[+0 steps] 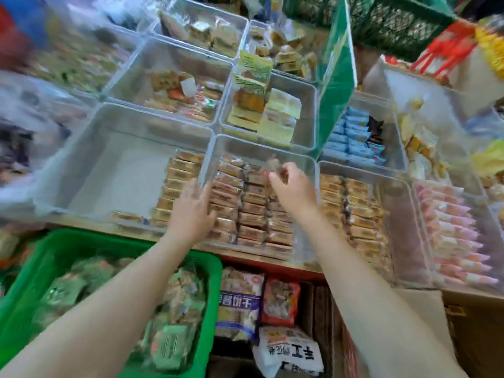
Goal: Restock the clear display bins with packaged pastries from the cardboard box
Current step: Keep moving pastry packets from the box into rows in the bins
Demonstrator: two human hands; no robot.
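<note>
Far left on my feed is a green crate [35, 271] below the counter, full of green-wrapped packets. Above it sits a wide clear bin [81, 170], mostly bare, with one row of tan pastry packs stacked along its right wall and a loose pack at the front. My left hand [192, 207] lies at the wall between that bin and the middle bin [261, 148], fingers straight and spread, touching the leftmost packs there. The middle bin holds three rows of brown-wrapped pastries [251, 214], nearly full. My right hand [291, 186] hovers over its back right corner, fingers curled around what looks like one wrapped pastry, though motion blur makes it hard to be sure. Below the counter between my arms lie bagged snacks [240, 301]. Next right, another bin [392, 203] holds two rows of tan packs. Behind it a bin holds blue packs [351, 135]. Far right, a bin of pink packets [452, 230]. The cardboard box [477, 323] sits at lower right.
</note>
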